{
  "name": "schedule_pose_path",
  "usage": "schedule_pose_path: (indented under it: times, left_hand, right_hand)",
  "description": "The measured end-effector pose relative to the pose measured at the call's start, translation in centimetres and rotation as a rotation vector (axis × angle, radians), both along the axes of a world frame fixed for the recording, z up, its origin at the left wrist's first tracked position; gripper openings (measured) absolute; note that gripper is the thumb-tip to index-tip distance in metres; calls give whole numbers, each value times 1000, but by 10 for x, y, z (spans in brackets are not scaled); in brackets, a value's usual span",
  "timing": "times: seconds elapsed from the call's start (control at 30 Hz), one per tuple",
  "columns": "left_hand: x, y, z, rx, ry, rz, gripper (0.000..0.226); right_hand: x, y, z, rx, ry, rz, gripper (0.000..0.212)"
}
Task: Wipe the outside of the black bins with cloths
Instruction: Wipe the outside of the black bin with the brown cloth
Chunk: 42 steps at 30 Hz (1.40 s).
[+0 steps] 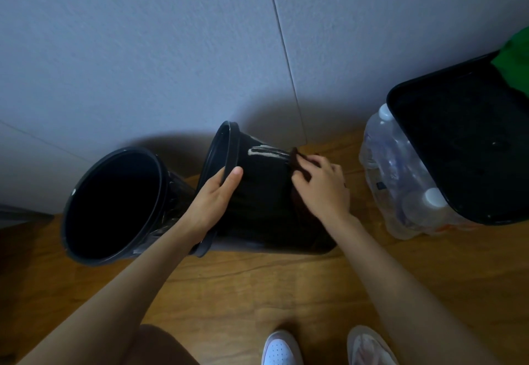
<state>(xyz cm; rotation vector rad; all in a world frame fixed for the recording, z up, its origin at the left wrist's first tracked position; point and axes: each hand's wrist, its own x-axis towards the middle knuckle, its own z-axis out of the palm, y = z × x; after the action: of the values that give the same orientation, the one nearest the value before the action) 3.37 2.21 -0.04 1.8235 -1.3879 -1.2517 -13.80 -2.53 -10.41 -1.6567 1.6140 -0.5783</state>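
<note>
Middle bin (pixel 257 195) lies tipped on its side on the floor (pixel 257 293), mouth turned left, base to the right, so its outer wall faces up at you and can be reached without crouching round it. Your left grip (pixel 217 193) is clamped on the rim, thumb on the outside and fingers hooked inside; judged purpose: to stop the round body rolling or sliding under the wiping pressure. Your right grip (pixel 323 187) is closed over a dark cloth (pixel 299 161), fingers bent on top of it, pressing it against the bin's wall towards the base end. The cloth is bunched and part of it hangs down the side below the hand. A pale streak (pixel 263 151) shows on the upper wall between rim and cloth, so that patch looks not yet wiped. A second round bin (pixel 114 207) leans just left of the first, mouth towards you; whether the two touch cannot be told. A larger rectangular bin (pixel 458 150) stands well to the right, tight against a pack of water bottles (pixel 400 187). Judgement: work is in hand on one bin. Next move likely calls for carrying the cloth towards the streak, then rolling the bin by the rim to bring up the hidden underside.
</note>
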Motion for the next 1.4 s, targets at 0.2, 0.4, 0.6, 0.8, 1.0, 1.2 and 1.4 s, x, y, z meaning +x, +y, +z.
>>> schedule_pose_path:
  times: [0.2, 0.4, 0.6, 0.8, 1.0, 1.2, 1.4]
  left_hand:
    - [-1, -2, -4, 10, 0, 0, 21]
    - [-3, -3, -5, 14, 17, -4, 22]
    - [-1, -5, -5, 25, 37, 40, 22]
    - [0, -7, -5, 39, 21, 58, 22]
    - [0, -7, -1, 37, 5, 110, 23]
    - [2, -9, -4, 58, 11, 131, 23]
    - [5, -13, -7, 74, 1, 140, 25]
  right_hand:
    - [-30, 29, -28, 142, 113, -131, 47]
    - [29, 57, 15, -206, 43, -21, 55]
    - [8, 16, 0, -78, -29, -29, 47]
    - [-53, -2, -50, 345, -88, -182, 44]
    - [-42, 43, -55, 257, -79, -203, 53]
    - [-14, 68, -41, -63, 153, -137, 56]
    - [-32, 33, -62, 93, 101, -254, 51]
